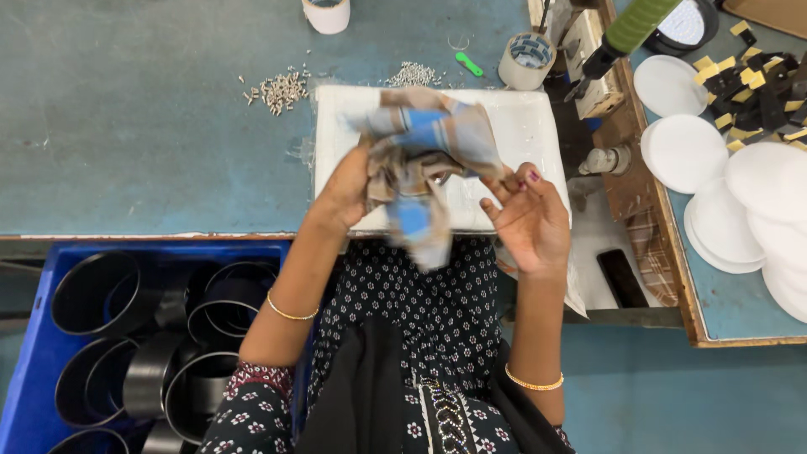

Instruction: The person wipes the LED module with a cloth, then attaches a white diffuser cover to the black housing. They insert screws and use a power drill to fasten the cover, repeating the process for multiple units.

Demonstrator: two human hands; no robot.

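Across the blue-green workbench (126, 126) a white foam pad (525, 126) lies at the near edge, and over it the person works a checked blue and brown cloth (424, 160). The left hand (349, 189) is clenched on a bunched part of the cloth; the right hand (530, 214) pinches its far corner between thumb and fingertips, the other fingers spread. The cloth hangs between both hands, partly lifted off the pad and blurred, so it appears to be mid-handling, being opened out or regathered. Any following move would call for both grips to hold while the loose tail below is kept from snagging the bench edge.

Counted from large to small: one blue crate (34, 361) at lower left holds about seven black rings (92, 290), some overlapping so the count is uncertain. At right lie roughly seven white discs (683, 151), partly stacked. Two tape rolls show, one beside the pad (525, 60) and one at the top edge (326, 13). One green-handled tool (630, 29) hangs nearby. Two heaps of small screws (282, 88) sit behind the pad, too many to count.
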